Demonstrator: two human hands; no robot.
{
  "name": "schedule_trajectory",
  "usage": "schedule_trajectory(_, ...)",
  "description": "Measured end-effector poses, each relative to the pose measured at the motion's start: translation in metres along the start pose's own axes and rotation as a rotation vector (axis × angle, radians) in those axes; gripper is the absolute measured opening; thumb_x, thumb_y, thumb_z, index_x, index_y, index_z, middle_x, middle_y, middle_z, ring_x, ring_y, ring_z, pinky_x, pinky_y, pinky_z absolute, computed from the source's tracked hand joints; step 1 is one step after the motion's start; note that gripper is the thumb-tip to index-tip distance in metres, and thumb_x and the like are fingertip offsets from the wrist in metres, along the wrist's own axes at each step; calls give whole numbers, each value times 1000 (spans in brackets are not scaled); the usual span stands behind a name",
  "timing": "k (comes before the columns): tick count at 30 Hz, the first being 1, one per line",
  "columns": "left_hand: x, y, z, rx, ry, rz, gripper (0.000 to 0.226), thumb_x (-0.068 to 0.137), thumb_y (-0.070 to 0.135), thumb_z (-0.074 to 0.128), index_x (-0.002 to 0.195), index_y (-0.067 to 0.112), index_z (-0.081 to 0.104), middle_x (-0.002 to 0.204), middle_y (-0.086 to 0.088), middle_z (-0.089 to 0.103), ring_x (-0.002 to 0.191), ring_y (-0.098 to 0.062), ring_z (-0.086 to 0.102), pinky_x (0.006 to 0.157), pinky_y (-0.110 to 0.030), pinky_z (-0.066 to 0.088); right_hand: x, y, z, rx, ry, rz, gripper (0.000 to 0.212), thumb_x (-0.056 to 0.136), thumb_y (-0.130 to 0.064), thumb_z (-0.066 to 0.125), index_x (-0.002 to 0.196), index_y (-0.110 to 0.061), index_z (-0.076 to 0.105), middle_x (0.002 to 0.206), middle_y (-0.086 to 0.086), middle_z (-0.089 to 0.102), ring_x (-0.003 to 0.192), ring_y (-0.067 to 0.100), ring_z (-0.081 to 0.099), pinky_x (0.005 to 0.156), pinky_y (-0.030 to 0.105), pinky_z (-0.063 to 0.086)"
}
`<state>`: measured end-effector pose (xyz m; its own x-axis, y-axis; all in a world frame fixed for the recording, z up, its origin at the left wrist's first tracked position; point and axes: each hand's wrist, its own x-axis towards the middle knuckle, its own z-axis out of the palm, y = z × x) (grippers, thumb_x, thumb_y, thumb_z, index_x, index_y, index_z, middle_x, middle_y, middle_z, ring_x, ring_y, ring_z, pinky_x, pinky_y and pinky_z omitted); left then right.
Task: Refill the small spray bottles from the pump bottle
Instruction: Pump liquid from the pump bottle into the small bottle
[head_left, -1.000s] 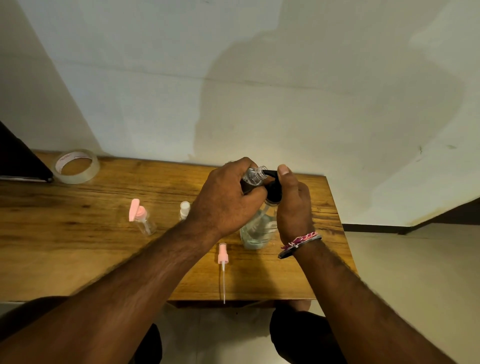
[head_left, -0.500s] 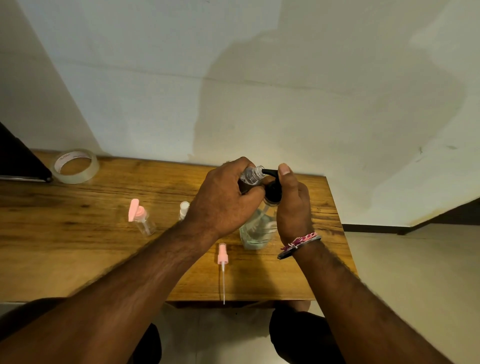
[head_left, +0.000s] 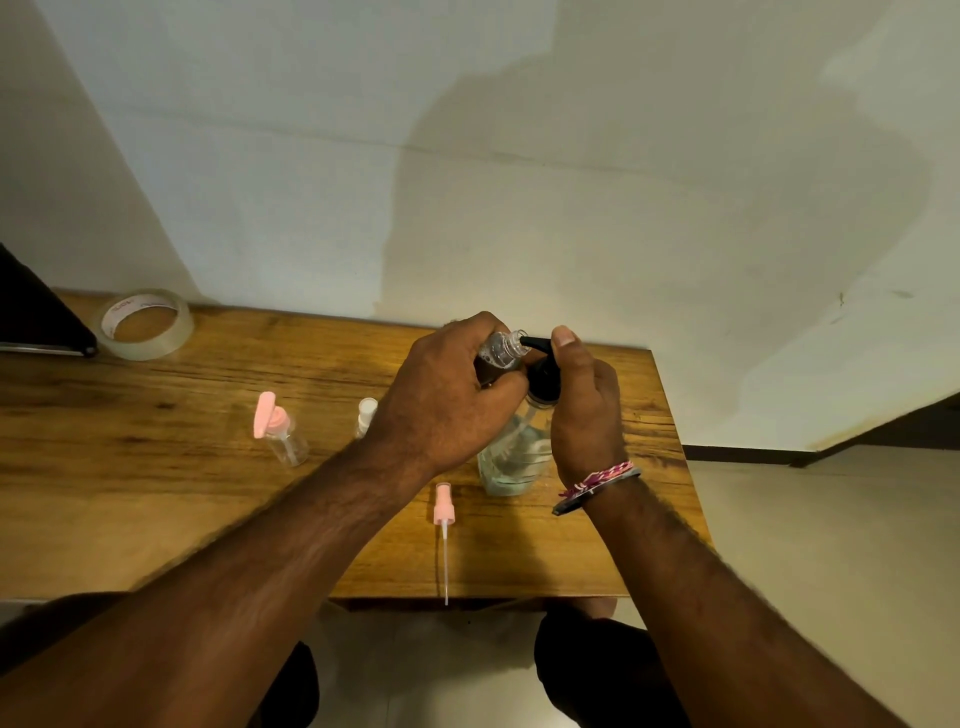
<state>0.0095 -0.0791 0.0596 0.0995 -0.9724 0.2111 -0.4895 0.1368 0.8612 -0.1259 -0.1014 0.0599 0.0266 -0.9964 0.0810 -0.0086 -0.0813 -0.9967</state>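
Little has shifted over the last second: both hands keep their places, and the small clear spray bottle (head_left: 503, 351) has tipped slightly, its open neck now meeting the black spout of the pump bottle (head_left: 511, 457). From the head camera, the left hand (head_left: 447, 400) curls round the small bottle and holds it tilted at the spout, up at 12 o'clock from the pump bottle's clear body. At 3 o'clock of that hand, the right hand (head_left: 584, 410) wraps the black pump head (head_left: 543, 374), thumb laid on top; a woven wristband (head_left: 597, 480) circles its wrist. Filling seems under way, with some liquid showing inside the small bottle, though its level is unclear. On the wooden table (head_left: 156, 493), the detached pink sprayer with its dip tube (head_left: 444, 525) lies at 6 o'clock of the hands. Toward 9 o'clock stand a white-capped bottle (head_left: 366, 415) and a pink-capped bottle (head_left: 278, 431), probably waiting. A tape roll (head_left: 145, 325) sits at 10 o'clock.
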Motion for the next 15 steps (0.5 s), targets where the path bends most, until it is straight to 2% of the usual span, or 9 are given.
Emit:
schedule_trajectory(2,0,0,0,6,-3,0,10,92,27,75,98,26,67,86,10,67,77,-7,62,62,-24,47,0,0,-1,-3,4,3,48,84,-63,47,75,-30,80,83,8,75,79,7,69,69,18,54)
schedule_trajectory(5,0,1,0,10,2,1,10,92,28,75,97,27,66,85,10,66,77,-7,61,62,-24,47,-1,-1,-1,-33,5,4,50,84,-66,46,75,-28,79,91,18,72,79,10,68,71,22,54)
schedule_trajectory(10,1,1,-1,13,12,11,11,92,29,75,94,27,65,83,9,65,76,-9,61,61,-27,47,-2,-5,1,-20,-4,27,47,82,-67,47,75,-35,80,82,3,76,80,7,71,70,19,55)
schedule_trajectory(15,1,1,-2,24,10,10,11,91,27,75,96,26,66,84,10,65,77,-9,61,62,-29,50,-3,-6,3,-19,-3,12,49,83,-65,47,78,-30,80,86,6,77,84,11,73,72,18,55)
